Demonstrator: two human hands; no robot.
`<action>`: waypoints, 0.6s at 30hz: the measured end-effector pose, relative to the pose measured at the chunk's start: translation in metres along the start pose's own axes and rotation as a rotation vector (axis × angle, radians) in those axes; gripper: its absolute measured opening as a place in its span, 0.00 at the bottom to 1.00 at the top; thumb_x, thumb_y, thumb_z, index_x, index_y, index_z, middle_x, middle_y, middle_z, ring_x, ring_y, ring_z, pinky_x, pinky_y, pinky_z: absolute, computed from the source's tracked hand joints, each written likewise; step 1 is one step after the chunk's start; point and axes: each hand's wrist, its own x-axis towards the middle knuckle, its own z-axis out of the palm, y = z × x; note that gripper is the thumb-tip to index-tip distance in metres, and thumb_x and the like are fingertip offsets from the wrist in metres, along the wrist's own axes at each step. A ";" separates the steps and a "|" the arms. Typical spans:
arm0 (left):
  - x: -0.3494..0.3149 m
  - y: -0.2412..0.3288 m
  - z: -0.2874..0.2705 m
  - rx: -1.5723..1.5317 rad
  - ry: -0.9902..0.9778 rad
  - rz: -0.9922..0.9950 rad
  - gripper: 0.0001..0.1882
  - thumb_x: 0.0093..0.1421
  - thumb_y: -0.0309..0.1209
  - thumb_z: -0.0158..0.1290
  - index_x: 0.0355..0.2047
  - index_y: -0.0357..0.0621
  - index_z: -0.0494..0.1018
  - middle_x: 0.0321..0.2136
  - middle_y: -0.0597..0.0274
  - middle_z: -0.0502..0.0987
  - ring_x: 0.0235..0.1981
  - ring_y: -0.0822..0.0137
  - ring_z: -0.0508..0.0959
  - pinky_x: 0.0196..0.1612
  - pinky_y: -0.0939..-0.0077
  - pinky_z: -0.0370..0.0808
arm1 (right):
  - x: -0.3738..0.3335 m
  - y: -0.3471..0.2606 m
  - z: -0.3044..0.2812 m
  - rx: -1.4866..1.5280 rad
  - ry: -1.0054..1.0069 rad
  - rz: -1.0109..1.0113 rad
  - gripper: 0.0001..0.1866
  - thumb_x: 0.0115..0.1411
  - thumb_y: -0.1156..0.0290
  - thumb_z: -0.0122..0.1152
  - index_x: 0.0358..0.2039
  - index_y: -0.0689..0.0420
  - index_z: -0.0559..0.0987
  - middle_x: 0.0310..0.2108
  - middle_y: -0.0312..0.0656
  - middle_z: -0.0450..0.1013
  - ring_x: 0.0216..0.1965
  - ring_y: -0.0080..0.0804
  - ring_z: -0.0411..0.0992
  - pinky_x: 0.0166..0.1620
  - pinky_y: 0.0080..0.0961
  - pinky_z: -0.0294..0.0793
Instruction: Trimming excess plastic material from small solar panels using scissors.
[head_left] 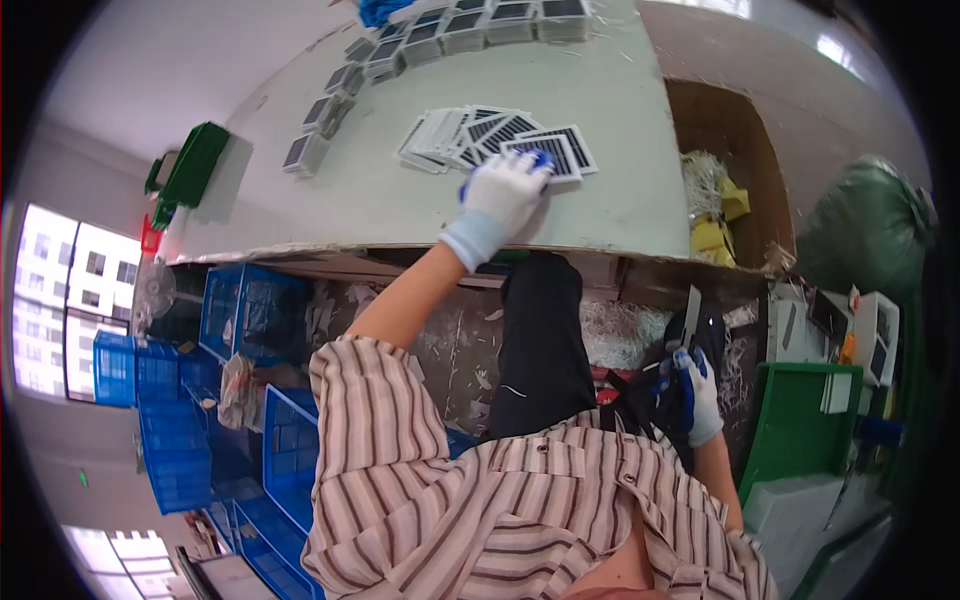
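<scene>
My left hand [507,196], in a white glove with blue coating, reaches over the pale table [360,215]. Its fingers rest on a flat card [562,158] with a dark striped face and white border, thumb apart from them. This card lies at the right end of a fanned-out spread of similar cards [440,138], some white side up. My right hand [696,397], gloved alike, is low at my right side, near my leg. It is closed round a knife [691,315] whose pale blade points up and away; the handle is mostly hidden.
Stacked cards [463,34] line the table's far edge, with shorter stacks [303,153] down the left. A green bin [196,165] stands at the left edge. Right of the table, a cardboard box [745,130] holds scraps. Blue crates [175,450] fill the left floor; a green bag [865,225] sits right.
</scene>
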 end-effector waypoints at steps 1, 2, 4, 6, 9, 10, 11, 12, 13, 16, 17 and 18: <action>0.005 0.000 -0.006 -0.032 0.007 -0.065 0.13 0.46 0.27 0.52 0.36 0.43 0.74 0.34 0.57 0.76 0.36 0.59 0.75 0.39 0.66 0.73 | 0.007 -0.001 -0.003 0.000 -0.002 -0.035 0.11 0.62 0.64 0.52 0.42 0.54 0.71 0.24 0.34 0.69 0.23 0.23 0.67 0.25 0.22 0.70; 0.009 -0.003 -0.010 -0.061 0.077 -0.112 0.15 0.46 0.27 0.52 0.37 0.45 0.75 0.36 0.57 0.76 0.38 0.58 0.75 0.41 0.65 0.73 | 0.022 0.004 -0.010 0.111 -0.003 -0.015 0.11 0.63 0.64 0.52 0.43 0.54 0.71 0.25 0.34 0.69 0.24 0.23 0.68 0.27 0.23 0.70; 0.020 -0.003 -0.014 -0.145 0.139 -0.130 0.16 0.46 0.26 0.53 0.38 0.46 0.75 0.38 0.57 0.76 0.40 0.57 0.76 0.43 0.64 0.73 | 0.042 -0.013 -0.009 0.145 -0.042 -0.073 0.11 0.63 0.64 0.52 0.43 0.54 0.72 0.27 0.35 0.70 0.26 0.24 0.69 0.29 0.25 0.72; 0.025 0.018 -0.023 -0.123 0.255 -0.111 0.18 0.47 0.27 0.55 0.41 0.46 0.75 0.41 0.55 0.75 0.44 0.54 0.75 0.46 0.62 0.72 | 0.052 -0.042 0.018 0.112 -0.065 -0.167 0.12 0.62 0.63 0.53 0.42 0.56 0.72 0.29 0.36 0.71 0.27 0.24 0.70 0.30 0.23 0.72; 0.031 0.075 -0.009 -0.198 0.225 -0.016 0.17 0.48 0.29 0.57 0.41 0.46 0.74 0.41 0.54 0.75 0.45 0.53 0.74 0.49 0.60 0.70 | 0.070 -0.059 0.023 0.160 -0.077 -0.241 0.13 0.61 0.63 0.55 0.42 0.58 0.71 0.32 0.39 0.72 0.30 0.25 0.71 0.33 0.22 0.72; 0.030 0.091 -0.004 -0.263 0.139 -0.015 0.17 0.48 0.30 0.57 0.41 0.46 0.74 0.42 0.54 0.75 0.46 0.52 0.74 0.50 0.59 0.69 | 0.073 -0.063 0.019 0.152 -0.090 -0.236 0.15 0.61 0.64 0.55 0.45 0.58 0.70 0.32 0.39 0.72 0.31 0.25 0.71 0.35 0.23 0.72; 0.029 0.104 0.000 -0.325 0.045 -0.019 0.18 0.48 0.31 0.58 0.41 0.45 0.74 0.42 0.54 0.75 0.46 0.52 0.74 0.51 0.58 0.69 | 0.074 -0.062 0.018 0.154 -0.081 -0.235 0.15 0.61 0.64 0.55 0.45 0.58 0.70 0.32 0.39 0.72 0.31 0.25 0.71 0.35 0.23 0.72; 0.029 0.112 0.002 -0.377 -0.047 0.001 0.20 0.45 0.34 0.60 0.41 0.46 0.74 0.42 0.54 0.75 0.47 0.52 0.73 0.52 0.59 0.67 | 0.076 -0.061 0.017 0.071 -0.078 -0.297 0.15 0.61 0.64 0.55 0.45 0.59 0.69 0.32 0.39 0.72 0.30 0.25 0.70 0.35 0.23 0.72; 0.029 0.118 0.003 -0.409 -0.092 -0.006 0.22 0.43 0.36 0.62 0.41 0.45 0.74 0.43 0.54 0.74 0.47 0.51 0.72 0.52 0.59 0.67 | 0.078 -0.060 0.016 -0.012 -0.077 -0.356 0.15 0.61 0.65 0.54 0.45 0.59 0.69 0.32 0.39 0.72 0.29 0.25 0.70 0.35 0.24 0.73; 0.042 0.120 0.009 -0.491 0.031 -0.145 0.24 0.43 0.35 0.61 0.43 0.43 0.73 0.45 0.52 0.72 0.48 0.51 0.71 0.52 0.59 0.66 | 0.086 -0.048 0.010 0.121 -0.118 -0.416 0.16 0.63 0.67 0.52 0.48 0.61 0.68 0.30 0.41 0.69 0.26 0.23 0.67 0.29 0.20 0.71; 0.049 0.121 0.018 -0.467 0.083 -0.215 0.24 0.44 0.34 0.60 0.44 0.42 0.73 0.45 0.51 0.72 0.49 0.51 0.70 0.52 0.58 0.66 | 0.085 -0.047 0.010 0.121 -0.120 -0.408 0.16 0.63 0.67 0.52 0.48 0.61 0.68 0.30 0.41 0.69 0.26 0.23 0.67 0.29 0.20 0.71; 0.056 0.122 0.027 -0.443 0.070 -0.260 0.25 0.45 0.34 0.60 0.45 0.42 0.72 0.46 0.50 0.72 0.50 0.51 0.69 0.53 0.58 0.65 | 0.087 -0.048 0.013 0.082 -0.090 -0.445 0.16 0.63 0.66 0.52 0.47 0.61 0.67 0.29 0.40 0.69 0.25 0.22 0.66 0.28 0.19 0.70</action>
